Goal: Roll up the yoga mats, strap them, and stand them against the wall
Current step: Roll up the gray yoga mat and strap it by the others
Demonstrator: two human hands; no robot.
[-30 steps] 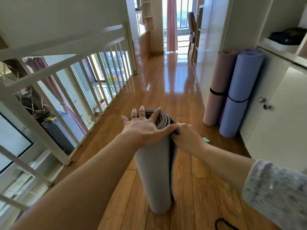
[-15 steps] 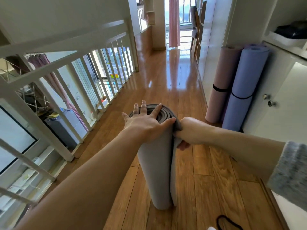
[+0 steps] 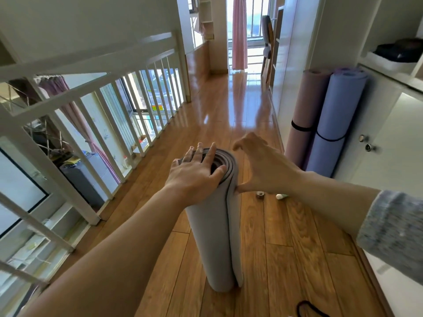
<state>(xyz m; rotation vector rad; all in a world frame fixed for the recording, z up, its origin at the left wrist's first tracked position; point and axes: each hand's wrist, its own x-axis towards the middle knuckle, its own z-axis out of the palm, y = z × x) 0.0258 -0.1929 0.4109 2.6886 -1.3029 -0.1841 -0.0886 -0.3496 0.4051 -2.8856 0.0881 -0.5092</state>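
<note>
A rolled grey yoga mat [image 3: 214,243] stands upright on the wooden floor in the middle, with no strap around it. My left hand [image 3: 196,172] lies flat across its top end, fingers spread and straight. My right hand [image 3: 258,165] is beside the top on the right, fingers loosely arched in the air and only the thumb touching the mat's loose edge. A pink rolled mat [image 3: 305,115] and a purple rolled mat [image 3: 334,124], each with a black strap, lean against the white cabinet at the right. A black strap [image 3: 307,310] lies on the floor near the bottom edge.
A white railing [image 3: 96,106] runs along the left, open to a lower level. White cabinet doors [image 3: 389,161] line the right wall. Two small objects [image 3: 259,194] lie on the floor behind the grey mat. The corridor extends ahead to a window with a pink curtain [image 3: 239,33].
My right hand has let go of the mat's outer edge and lifted away, opening up; only its thumb stays at the edge. The left hand stays on top.
</note>
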